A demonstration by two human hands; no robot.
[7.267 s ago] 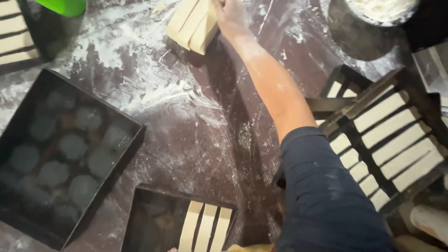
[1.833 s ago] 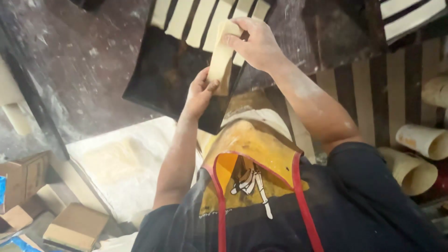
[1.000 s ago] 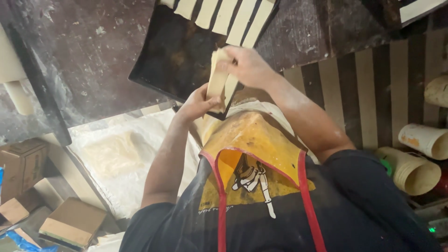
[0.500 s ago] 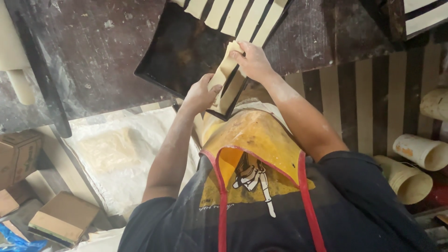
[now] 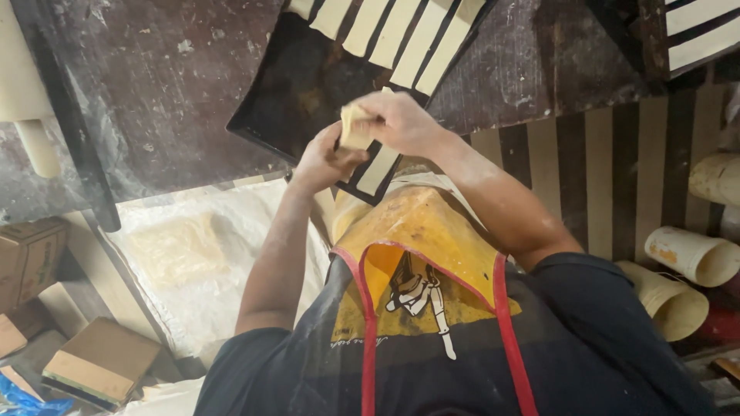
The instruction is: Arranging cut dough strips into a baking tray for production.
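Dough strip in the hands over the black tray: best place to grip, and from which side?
Grip the dough strip at its two short ends, one hand per end, probably coming from above. It is thin, soft and long, so a mid pinch would likely let it sag. Now the left hand and right hand both hold it over the black tray, beside strips already laid there.

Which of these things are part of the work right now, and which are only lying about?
In use: left hand, right hand, dough strip held between them, dark baking tray with laid dough strips.

Lying about: rolling pin, cardboard boxes, paper cups, second tray.
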